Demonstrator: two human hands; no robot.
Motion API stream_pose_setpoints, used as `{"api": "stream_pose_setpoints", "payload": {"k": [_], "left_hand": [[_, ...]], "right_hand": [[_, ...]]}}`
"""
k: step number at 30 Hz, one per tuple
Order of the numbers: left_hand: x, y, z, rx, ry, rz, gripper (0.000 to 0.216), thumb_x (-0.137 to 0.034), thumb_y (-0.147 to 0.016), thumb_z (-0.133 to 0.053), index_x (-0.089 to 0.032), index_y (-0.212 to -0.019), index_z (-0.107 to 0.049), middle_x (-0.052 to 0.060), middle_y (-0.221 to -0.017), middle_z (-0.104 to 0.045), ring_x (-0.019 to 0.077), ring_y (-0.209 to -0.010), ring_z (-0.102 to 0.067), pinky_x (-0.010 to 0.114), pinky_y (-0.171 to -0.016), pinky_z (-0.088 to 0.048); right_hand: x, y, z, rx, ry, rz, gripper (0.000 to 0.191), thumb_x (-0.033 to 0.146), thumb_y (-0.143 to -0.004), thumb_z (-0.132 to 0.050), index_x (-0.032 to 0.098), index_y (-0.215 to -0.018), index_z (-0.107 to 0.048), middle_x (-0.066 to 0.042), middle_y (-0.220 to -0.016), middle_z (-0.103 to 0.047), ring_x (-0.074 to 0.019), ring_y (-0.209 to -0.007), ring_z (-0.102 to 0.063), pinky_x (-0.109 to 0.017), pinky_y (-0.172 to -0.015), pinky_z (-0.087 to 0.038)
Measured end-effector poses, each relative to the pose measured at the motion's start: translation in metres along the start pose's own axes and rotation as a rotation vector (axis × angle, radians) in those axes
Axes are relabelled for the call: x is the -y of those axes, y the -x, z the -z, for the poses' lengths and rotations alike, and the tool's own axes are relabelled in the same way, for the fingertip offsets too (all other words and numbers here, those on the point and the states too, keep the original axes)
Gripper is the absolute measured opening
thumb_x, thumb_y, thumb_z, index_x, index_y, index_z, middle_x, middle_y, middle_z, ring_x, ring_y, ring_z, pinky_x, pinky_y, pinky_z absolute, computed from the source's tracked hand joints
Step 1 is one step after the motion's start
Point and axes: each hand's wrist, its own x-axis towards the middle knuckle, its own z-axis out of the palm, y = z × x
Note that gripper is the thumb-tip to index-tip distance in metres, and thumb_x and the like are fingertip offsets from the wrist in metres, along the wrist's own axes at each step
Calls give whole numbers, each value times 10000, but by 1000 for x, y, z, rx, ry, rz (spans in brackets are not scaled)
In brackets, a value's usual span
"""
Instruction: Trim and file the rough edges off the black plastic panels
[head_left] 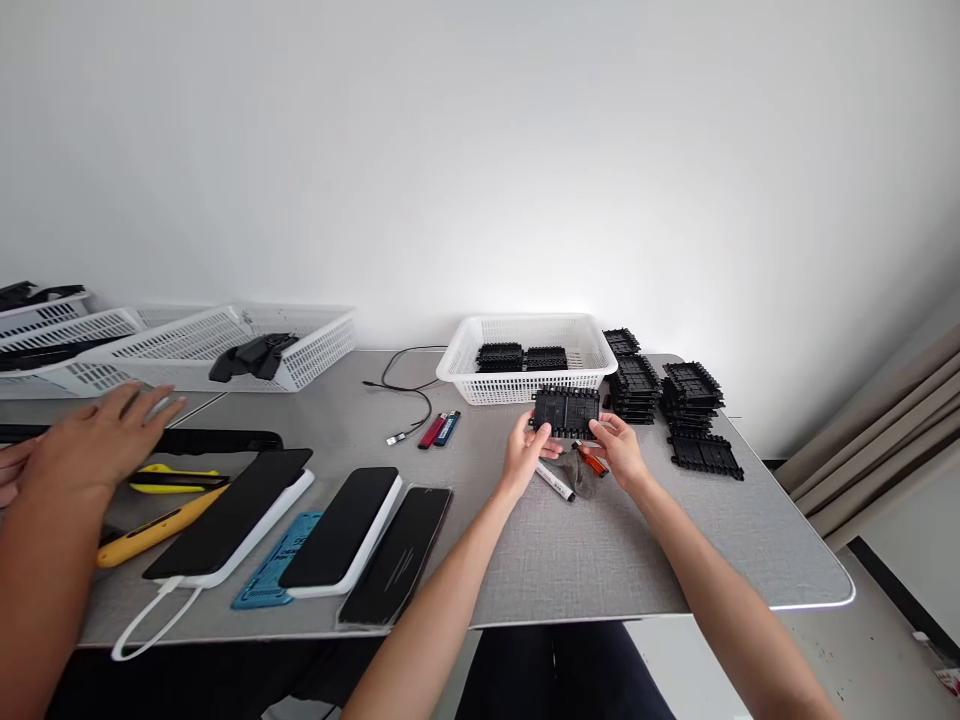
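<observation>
Both my hands hold a black ribbed plastic tray part [566,411] just above the grey table [570,560]. My left hand [525,452] grips its left end with the fingers curled round the edge. My right hand [619,448] grips the right end the same way. Under the part lie a white marker [554,481], an orange tool [593,463] and a dark cloth [579,472]. Right behind it stands a white basket [529,362] holding two more black parts.
Stacks of black parts [679,405] stand at the right. Phones and power banks [300,530] lie at the left, with two lighters [440,429] and a cable [405,390]. Another person's hand [105,430] rests at far left near yellow cutters [161,520] and white baskets [225,345].
</observation>
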Motion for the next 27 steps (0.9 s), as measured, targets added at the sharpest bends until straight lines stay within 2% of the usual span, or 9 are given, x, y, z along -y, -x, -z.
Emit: {"api": "stream_pose_setpoints", "payload": {"k": [2,5,7,9,11,14,16,20,27], "left_hand": [[1,1,-1,-40,12,21,559,-546,-739,-714,-165,-1079,-487,-6,-625,-641,185,-536,-683,270,-498,-555],[1,2,0,-126,40,8,475,-545,-737,-705,-192,-944,-463,-34,-612,-628,175,-481,-665,280,-470,-558],[2,2,2,-169,37,2,453,-531,-741,-699,-202,-919,-444,-39,-610,-630,183,-478,-670,298,-480,-571],[2,2,3,-206,34,7,434,-501,-750,-694,-205,-928,-430,-35,-602,-635,200,-508,-691,312,-511,-585],[2,1,3,-243,49,7,422,-474,-757,-684,-206,-948,-419,-30,-598,-637,216,-542,-709,317,-535,-591],[1,0,2,-286,78,1,407,-464,-770,-655,-207,-964,-406,-24,-596,-637,229,-569,-721,305,-536,-583],[2,0,1,-294,83,3,386,-451,-780,-635,-207,-963,-398,-22,-595,-638,227,-568,-721,297,-530,-577],[1,0,1,-288,76,10,352,-391,-778,-622,-206,-974,-396,-30,-584,-630,226,-546,-713,308,-526,-577],[0,0,3,-294,85,2,351,-365,-759,-616,-202,-999,-418,-47,-586,-609,208,-514,-695,317,-523,-574]], "right_hand": [[3,1,0,13,107,32,368,500,-710,-743,210,-903,-622,-42,-874,-696,-186,-739,-659,-325,-623,-575],[13,2,5,3,269,81,323,489,-760,-704,192,-885,-686,-73,-901,-705,-237,-859,-653,-323,-650,-545],[21,2,13,-65,543,90,276,453,-839,-634,202,-925,-707,-80,-942,-711,-250,-948,-645,-321,-729,-516],[28,1,26,-158,1052,30,264,423,-910,-539,237,-1000,-704,-71,-993,-717,-244,-990,-650,-326,-794,-485],[33,0,40,-169,1273,-73,250,417,-875,-593,209,-944,-714,-107,-977,-719,-282,-971,-664,-354,-790,-473],[36,-2,57,-99,1372,-189,292,452,-731,-746,169,-782,-698,-142,-883,-714,-310,-882,-683,-353,-721,-474],[33,-3,62,-60,1414,-225,302,446,-692,-778,168,-766,-683,-139,-871,-712,-300,-859,-685,-337,-695,-470],[24,-5,58,9,1423,-222,217,367,-715,-754,179,-783,-670,-101,-848,-710,-255,-839,-683,-297,-673,-451],[20,-10,58,30,1340,-201,97,239,-756,-694,173,-795,-635,-110,-859,-704,-247,-848,-670,-282,-639,-416]]}}
